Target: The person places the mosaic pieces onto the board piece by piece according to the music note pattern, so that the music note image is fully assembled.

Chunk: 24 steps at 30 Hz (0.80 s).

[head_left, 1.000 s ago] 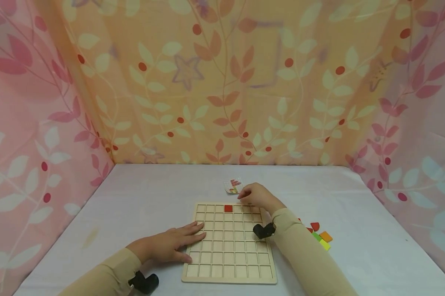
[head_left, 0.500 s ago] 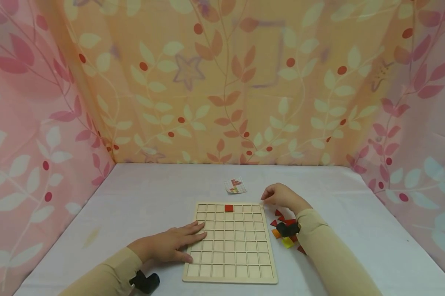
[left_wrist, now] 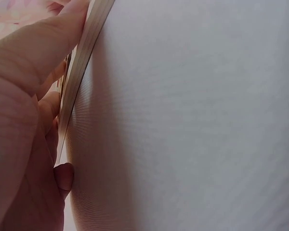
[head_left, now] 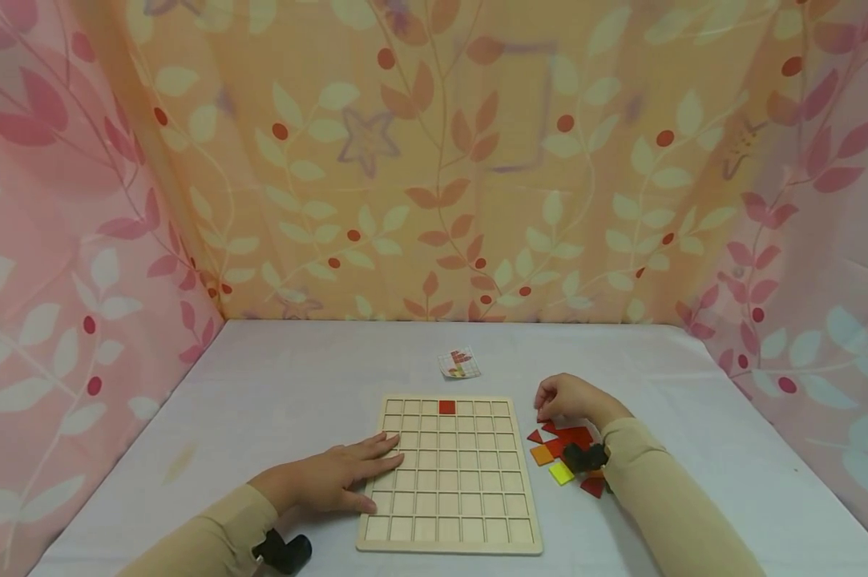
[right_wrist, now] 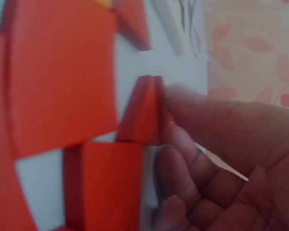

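Observation:
A pale wooden grid board [head_left: 449, 481] lies flat on the table with a red square tile [head_left: 446, 407] in one cell of its far row. My left hand [head_left: 333, 474] rests at the board's left side, fingers spread over the edge. In the left wrist view, the thumb [left_wrist: 43, 43] lies against the board's edge [left_wrist: 82, 62]. To the right of the board, my right hand [head_left: 571, 398] is low over a heap of tiles, and thumb and fingertips pinch a red triangle tile [right_wrist: 169, 118]. Another red triangle tile [right_wrist: 140, 113] lies close in front of it.
Red tiles [head_left: 571, 438], an orange tile [head_left: 542, 455] and a yellow tile [head_left: 561, 473] lie right of the board, partly under the right wrist's camera. A small pattern card [head_left: 459, 362] lies beyond the board. Patterned curtains [head_left: 434, 200] enclose the white table [head_left: 275, 361].
My right hand has moved from above the board's far right corner to the right and down to the tile heap, where it now pinches a red triangle tile. The left hand stays put.

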### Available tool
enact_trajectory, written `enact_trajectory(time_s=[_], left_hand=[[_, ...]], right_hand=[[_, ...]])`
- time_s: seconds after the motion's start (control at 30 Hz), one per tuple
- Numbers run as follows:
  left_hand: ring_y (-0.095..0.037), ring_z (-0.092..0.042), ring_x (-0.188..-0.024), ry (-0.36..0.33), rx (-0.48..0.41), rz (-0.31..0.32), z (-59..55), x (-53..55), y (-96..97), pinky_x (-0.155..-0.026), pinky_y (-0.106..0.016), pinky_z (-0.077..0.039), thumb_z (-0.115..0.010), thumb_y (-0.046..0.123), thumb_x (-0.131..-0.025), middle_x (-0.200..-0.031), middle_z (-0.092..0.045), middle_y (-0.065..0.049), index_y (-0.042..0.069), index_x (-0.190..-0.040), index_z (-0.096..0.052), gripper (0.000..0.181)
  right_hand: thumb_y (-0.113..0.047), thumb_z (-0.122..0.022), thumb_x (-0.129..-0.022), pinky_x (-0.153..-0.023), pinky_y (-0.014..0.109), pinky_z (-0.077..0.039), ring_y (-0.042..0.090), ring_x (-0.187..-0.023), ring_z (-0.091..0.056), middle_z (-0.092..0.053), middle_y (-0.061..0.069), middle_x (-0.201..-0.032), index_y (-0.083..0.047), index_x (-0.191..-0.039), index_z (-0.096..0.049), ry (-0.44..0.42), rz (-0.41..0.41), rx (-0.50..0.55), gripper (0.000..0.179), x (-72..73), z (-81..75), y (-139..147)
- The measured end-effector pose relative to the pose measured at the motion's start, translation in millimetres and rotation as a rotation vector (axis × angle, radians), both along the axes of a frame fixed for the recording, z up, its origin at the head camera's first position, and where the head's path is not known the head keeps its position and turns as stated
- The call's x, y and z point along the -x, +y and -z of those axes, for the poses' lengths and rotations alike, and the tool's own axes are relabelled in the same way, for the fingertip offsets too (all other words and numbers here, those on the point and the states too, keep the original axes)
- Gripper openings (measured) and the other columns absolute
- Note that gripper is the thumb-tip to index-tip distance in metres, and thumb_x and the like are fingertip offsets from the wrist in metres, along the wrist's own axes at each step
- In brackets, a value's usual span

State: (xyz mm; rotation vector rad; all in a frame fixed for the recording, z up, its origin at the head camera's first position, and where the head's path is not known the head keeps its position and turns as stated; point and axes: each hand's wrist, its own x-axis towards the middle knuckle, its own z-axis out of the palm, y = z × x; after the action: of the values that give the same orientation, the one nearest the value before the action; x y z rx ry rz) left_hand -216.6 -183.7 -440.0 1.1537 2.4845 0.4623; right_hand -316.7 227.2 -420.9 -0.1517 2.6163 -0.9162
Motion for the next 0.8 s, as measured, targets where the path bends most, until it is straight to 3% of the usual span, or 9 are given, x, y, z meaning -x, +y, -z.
enact_trajectory(time_s=[0.3, 0.47, 0.67, 0.8], left_hand=[[-0.024, -0.005, -0.14, 0.002, 0.0, 0.01, -1.0, -0.4, 0.8, -0.1, -0.059, -0.023, -0.047, 0.059, -0.085, -0.154, -0.006, 0.001, 0.03, -0.146, -0.018, 0.074], [-0.025, -0.006, -0.14, 0.003, -0.009, 0.016, -2.1, -1.1, 0.6, -0.099, -0.059, -0.023, -0.048, 0.057, -0.085, -0.154, -0.007, 0.0, 0.028, -0.146, -0.019, 0.074], [-0.025, -0.006, -0.14, 0.005, -0.014, 0.022, -1.8, -0.9, 0.4, -0.099, -0.06, -0.023, -0.047, 0.057, -0.085, -0.154, -0.007, -0.001, 0.028, -0.147, -0.018, 0.074], [-0.025, -0.005, -0.14, 0.002, -0.014, 0.02, -1.8, -0.7, 0.4, -0.099, -0.06, -0.023, -0.047, 0.058, -0.085, -0.154, -0.007, 0.0, 0.028, -0.147, -0.018, 0.074]], right_hand=[[-0.002, -0.072, -0.073, -0.059, 0.025, -0.044, 0.016, -0.062, -0.05, -0.058, 0.003, -0.066, -0.006, -0.081, -0.065, 0.004, -0.049, 0.018, 0.012, -0.4, 2.8, 5.0], [-0.002, -0.075, -0.071, -0.058, 0.026, -0.045, 0.018, -0.064, -0.049, -0.054, 0.005, -0.066, -0.008, -0.08, -0.063, 0.022, -0.026, 0.012, 0.016, -2.1, 5.2, 1.0], [-0.001, -0.074, -0.071, -0.057, 0.026, -0.045, 0.021, -0.069, -0.05, -0.053, 0.008, -0.072, -0.01, -0.081, -0.062, -0.024, 0.012, -0.013, 0.018, -2.0, 4.8, -2.5], [0.001, -0.073, -0.071, -0.057, 0.027, -0.045, 0.021, -0.068, -0.05, -0.053, 0.008, -0.072, -0.009, -0.079, -0.06, -0.018, -0.001, -0.014, 0.018, -2.5, 5.3, -3.3]])
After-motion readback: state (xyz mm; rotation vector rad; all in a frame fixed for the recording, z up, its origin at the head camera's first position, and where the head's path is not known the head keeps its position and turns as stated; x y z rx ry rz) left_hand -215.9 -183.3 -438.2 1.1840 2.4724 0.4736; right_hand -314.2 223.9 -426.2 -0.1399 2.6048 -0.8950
